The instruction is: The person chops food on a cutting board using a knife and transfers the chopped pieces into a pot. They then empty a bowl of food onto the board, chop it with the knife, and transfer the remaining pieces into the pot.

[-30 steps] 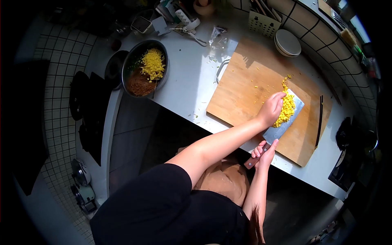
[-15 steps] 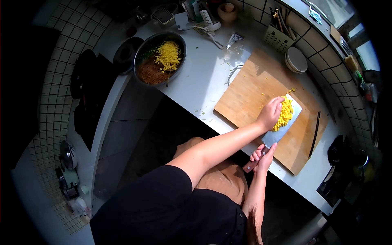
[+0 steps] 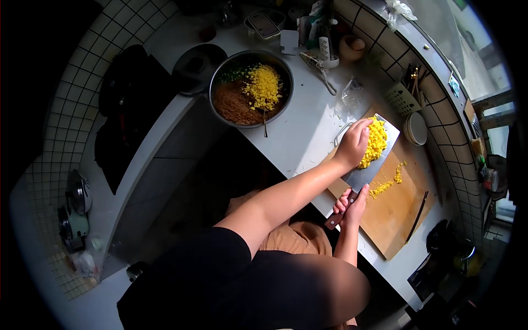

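Note:
My right hand (image 3: 353,206) grips the dark wooden handle of a cleaver (image 3: 363,177), its broad blade held flat. On the blade lies a heap of yellow chopped egg (image 3: 376,143). Curved along the near left side of that heap, my left hand (image 3: 352,144) keeps its fingers together against the egg. The cleaver is above the wooden cutting board (image 3: 396,228), where a trail of egg crumbs (image 3: 389,184) remains. To the left stands a large metal bowl (image 3: 291,82) with yellow egg bits, brown shreds, some green pieces and a spoon handle (image 3: 265,127) in it.
A black chopstick-like stick (image 3: 417,217) lies on the board's right. Behind are stacked dishes (image 3: 415,129), a utensil holder (image 3: 400,99) and a plastic bag (image 3: 352,91). A dark round lid or pan (image 3: 199,69) sits left of the bowl, beside the counter edge.
The cleaver and its egg heap have risen off the board and shifted left with both hands, exposing crumbs beneath. The view has turned, so the bowl appears farther right.

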A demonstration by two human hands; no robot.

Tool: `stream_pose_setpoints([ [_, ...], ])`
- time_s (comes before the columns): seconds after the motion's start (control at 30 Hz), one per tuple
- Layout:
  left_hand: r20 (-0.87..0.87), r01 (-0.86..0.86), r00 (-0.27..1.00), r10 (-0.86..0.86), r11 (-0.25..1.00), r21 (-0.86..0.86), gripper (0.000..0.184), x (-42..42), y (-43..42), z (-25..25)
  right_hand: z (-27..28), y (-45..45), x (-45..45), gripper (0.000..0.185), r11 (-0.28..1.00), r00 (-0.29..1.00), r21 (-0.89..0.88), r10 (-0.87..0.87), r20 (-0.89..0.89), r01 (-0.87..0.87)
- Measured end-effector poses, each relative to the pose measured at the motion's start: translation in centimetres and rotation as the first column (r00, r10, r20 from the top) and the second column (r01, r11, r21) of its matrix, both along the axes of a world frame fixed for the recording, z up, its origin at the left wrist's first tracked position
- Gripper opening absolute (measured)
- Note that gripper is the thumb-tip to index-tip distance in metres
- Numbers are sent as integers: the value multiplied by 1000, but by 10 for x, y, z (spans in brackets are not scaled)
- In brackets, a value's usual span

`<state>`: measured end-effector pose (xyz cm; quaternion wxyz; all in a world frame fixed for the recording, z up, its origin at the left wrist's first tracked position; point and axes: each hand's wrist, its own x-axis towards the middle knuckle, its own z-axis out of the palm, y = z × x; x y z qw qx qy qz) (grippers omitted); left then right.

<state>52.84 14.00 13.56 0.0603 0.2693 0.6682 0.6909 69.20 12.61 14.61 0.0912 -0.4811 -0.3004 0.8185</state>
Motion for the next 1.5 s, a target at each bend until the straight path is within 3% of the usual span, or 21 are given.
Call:
stream_pose_setpoints([
  [0.2,-76,-146,987,145,989,-6,34,-107,-65,20,15,-42,-106,66,987,984,-12,158,-81,-160],
  [0.23,-61,-163,985,162,986,-17,34,-123,-77,22,17,-51,-123,66,982,979,25,191,-70,-189],
  [0.33,12,-206,978,208,977,-62,36,-167,-110,26,13,-69,-168,66,969,971,-85,224,-88,-232],
  [0.5,92,-289,951,295,955,-75,40,-217,-147,6,14,-96,-223,66,948,947,-22,318,-44,-319],
  [0.7,195,-334,925,327,943,4,40,-239,-160,-20,10,-111,-245,65,941,942,26,336,23,-336],
  [1.5,356,-363,871,338,932,3,44,-246,-154,-51,21,-106,-259,54,866,903,267,380,200,-423],
])
